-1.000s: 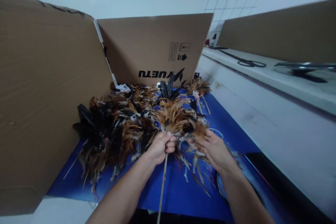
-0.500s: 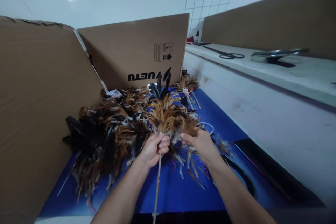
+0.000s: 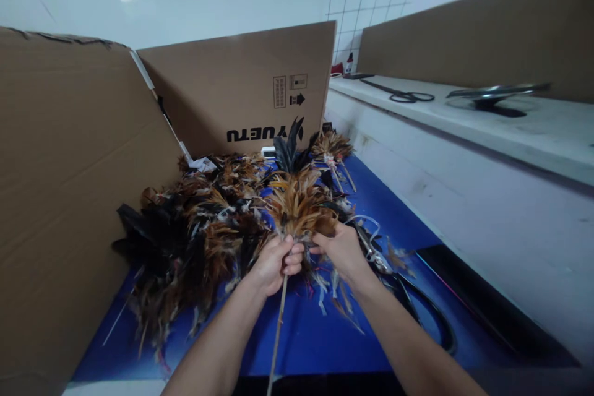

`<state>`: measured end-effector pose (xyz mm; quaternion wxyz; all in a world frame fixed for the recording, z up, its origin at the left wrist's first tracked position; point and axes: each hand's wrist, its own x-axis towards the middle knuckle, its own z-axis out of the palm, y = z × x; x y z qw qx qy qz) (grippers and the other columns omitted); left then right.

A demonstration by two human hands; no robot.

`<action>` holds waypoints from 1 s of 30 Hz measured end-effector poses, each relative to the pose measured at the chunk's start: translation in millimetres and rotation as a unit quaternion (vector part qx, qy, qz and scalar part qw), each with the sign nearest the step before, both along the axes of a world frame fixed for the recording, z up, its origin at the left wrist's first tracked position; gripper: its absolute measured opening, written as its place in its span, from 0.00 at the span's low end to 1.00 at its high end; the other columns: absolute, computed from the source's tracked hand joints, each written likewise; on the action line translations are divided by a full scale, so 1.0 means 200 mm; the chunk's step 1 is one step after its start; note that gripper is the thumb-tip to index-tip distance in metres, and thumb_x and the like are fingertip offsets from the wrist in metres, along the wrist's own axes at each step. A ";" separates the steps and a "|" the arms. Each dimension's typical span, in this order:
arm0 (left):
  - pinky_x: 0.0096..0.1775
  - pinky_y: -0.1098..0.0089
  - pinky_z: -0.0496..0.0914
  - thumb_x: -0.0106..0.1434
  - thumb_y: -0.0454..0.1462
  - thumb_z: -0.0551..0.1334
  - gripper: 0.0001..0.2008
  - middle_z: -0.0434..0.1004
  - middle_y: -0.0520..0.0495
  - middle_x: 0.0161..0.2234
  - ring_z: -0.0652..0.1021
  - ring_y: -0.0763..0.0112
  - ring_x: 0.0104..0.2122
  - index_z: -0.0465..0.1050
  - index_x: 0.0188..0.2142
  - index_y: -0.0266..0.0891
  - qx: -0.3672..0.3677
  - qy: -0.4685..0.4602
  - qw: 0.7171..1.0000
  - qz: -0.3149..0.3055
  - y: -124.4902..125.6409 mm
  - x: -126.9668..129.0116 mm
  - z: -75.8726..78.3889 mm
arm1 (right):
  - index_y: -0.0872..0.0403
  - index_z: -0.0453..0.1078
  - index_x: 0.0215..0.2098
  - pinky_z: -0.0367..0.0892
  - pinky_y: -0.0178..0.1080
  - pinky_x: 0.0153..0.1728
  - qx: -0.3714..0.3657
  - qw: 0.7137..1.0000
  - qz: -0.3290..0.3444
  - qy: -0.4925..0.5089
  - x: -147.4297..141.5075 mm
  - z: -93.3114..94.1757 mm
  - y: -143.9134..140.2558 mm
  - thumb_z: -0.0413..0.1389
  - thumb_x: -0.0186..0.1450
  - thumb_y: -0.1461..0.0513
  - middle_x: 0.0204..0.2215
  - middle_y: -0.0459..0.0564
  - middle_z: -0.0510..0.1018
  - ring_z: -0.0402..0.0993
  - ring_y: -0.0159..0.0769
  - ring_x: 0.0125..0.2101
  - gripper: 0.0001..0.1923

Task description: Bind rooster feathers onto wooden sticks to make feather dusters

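Nearest the camera, a thin wooden stick (image 3: 278, 328) rises from the bottom edge to the left hand (image 3: 275, 260), which is clenched around it just under the feather head. The right hand (image 3: 341, 250) meets it from the other side, fingers pinched on the base of the brown feather tuft (image 3: 299, 204) where the quills gather against the stick. The tuft sits just above both hands, over the blue mat (image 3: 315, 334). It looks very light and soft, the barbs springy and easily bent or shed (loose strands already dangle below the hands), so the firm places to hold are the stiff stick and the bound quill ends, not the fluffy tips. Just right of the right hand lie black-handled scissors (image 3: 408, 297) with bright metal blades. To the left spreads a heap of brown and black feathers (image 3: 185, 235), glossy and ragged. Behind stand matte cardboard panels (image 3: 241, 93), and farther right a white ledge (image 3: 464, 117).
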<state>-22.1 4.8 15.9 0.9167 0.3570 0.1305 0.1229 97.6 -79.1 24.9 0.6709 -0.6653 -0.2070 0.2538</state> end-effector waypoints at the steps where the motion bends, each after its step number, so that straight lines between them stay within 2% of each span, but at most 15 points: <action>1: 0.17 0.84 0.47 0.58 0.40 0.63 0.16 0.56 0.55 0.26 0.56 0.87 0.19 0.54 0.30 0.37 0.005 0.001 1.000 -0.004 0.00 0.00 0.00 | 0.57 0.72 0.34 0.74 0.37 0.23 -0.002 1.000 0.006 -0.010 0.01 -0.01 0.00 0.61 0.47 0.62 0.28 0.47 0.79 0.74 0.35 0.24 0.16; 6: 0.17 0.84 0.46 0.58 0.41 0.63 0.15 0.55 0.55 0.26 0.56 0.88 0.19 0.55 0.31 0.36 0.026 0.009 0.999 -0.022 0.00 0.00 0.00 | 0.57 0.72 0.29 0.72 0.36 0.24 -0.014 0.994 0.022 -0.104 0.04 -0.05 0.02 0.56 0.49 0.64 0.25 0.47 0.79 0.74 0.36 0.23 0.09; 14: 0.18 0.83 0.47 0.59 0.44 0.62 0.17 0.55 0.55 0.26 0.56 0.87 0.19 0.53 0.30 0.38 0.081 0.027 0.996 -0.026 0.00 -0.01 -0.01 | 0.56 0.73 0.27 0.67 0.36 0.28 -0.025 0.983 -0.007 -0.183 0.05 -0.06 0.02 0.55 0.46 0.67 0.25 0.49 0.80 0.74 0.37 0.26 0.09; 19: 0.19 0.83 0.49 0.58 0.47 0.61 0.17 0.55 0.55 0.26 0.57 0.86 0.20 0.55 0.32 0.38 0.123 0.061 0.990 -0.037 0.00 -0.02 0.00 | 0.55 0.71 0.24 0.66 0.35 0.29 -0.020 0.977 -0.002 -0.210 0.03 -0.06 0.02 0.54 0.47 0.67 0.25 0.49 0.79 0.73 0.36 0.26 0.06; 30: 0.20 0.82 0.50 0.54 0.53 0.61 0.23 0.58 0.55 0.28 0.58 0.86 0.20 0.57 0.34 0.38 0.184 0.136 0.973 -0.010 -0.03 -0.02 0.01 | 0.55 0.70 0.24 0.67 0.35 0.26 -0.024 0.978 0.014 -0.205 0.04 -0.08 0.03 0.54 0.47 0.65 0.22 0.48 0.79 0.72 0.36 0.24 0.05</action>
